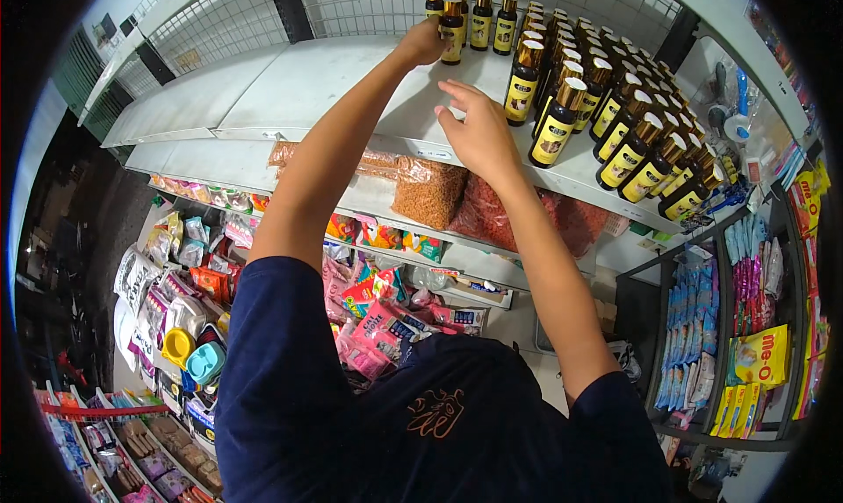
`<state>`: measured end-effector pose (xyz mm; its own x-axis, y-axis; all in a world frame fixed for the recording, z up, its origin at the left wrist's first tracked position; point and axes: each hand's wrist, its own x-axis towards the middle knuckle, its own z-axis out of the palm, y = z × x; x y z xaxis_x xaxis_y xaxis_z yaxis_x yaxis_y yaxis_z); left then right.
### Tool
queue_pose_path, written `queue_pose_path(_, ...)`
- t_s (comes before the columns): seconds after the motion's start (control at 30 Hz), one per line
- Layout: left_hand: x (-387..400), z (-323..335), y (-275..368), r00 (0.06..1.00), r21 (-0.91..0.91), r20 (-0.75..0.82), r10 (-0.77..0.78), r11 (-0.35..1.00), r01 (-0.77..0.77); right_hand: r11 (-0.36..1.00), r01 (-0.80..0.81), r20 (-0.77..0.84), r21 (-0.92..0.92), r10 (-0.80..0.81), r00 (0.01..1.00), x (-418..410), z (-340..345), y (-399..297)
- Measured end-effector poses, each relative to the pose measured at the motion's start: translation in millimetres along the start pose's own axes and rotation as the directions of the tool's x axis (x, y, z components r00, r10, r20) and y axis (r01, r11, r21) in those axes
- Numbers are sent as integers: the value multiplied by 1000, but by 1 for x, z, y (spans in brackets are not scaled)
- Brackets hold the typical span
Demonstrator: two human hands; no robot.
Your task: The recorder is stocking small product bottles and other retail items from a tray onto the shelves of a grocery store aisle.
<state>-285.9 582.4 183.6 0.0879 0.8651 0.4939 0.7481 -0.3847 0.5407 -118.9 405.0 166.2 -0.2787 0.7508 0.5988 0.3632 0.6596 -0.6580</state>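
Note:
My left hand [423, 42] reaches to the back of the white metal shelf [263, 88], its fingers at a dark bottle [452, 32] with a gold cap and yellow label. The fingertips are partly hidden, so whether they grip it is unclear. A few like bottles [481, 22] stand upright beside and behind it, near the wire mesh. My right hand [475, 124] hovers over the shelf's front edge, fingers apart, holding nothing. To its right, several more such bottles [556, 124] stand packed in rows, reaching to the shelf's right end.
Below, a lower shelf holds clear bags of brown pellets [428, 193] and red pellets [490, 207]. Pink packets [375, 332] lie heaped under it. A rack with yellow packs [757, 358] stands at the right, and plastic bowls [205, 363] lie at the left.

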Motion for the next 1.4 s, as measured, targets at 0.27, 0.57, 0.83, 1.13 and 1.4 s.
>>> queue_pose_path(0.27, 8, 13, -9, 989, 174, -124, 83, 983, -61, 998, -16, -6, 65, 17, 1000, 0, 2, -7)
queue_pose_path(0.57, 4, 12, -5, 981, 137, -160, 108, 987, -86, 998, 25, -16, 50, -24, 1000, 0, 4, -7)
queue_pose_path(0.83, -1, -1, -12, 992, 58, -124, 8, 998, 0, 1000, 24, 16, 17, -25, 1000, -1, 3, -6)
queue_pose_path(1.13, 51, -8, -57, 973, -33, -150, -176, 984, 173, 998, -9, 51, 59, 6, 999, 0, -1, -11)
queue_pose_path(1.4, 48, 6, -39, 981, 41, -151, -119, 991, 127, 997, -29, 71, 73, 24, 997, 0, -4, -7)
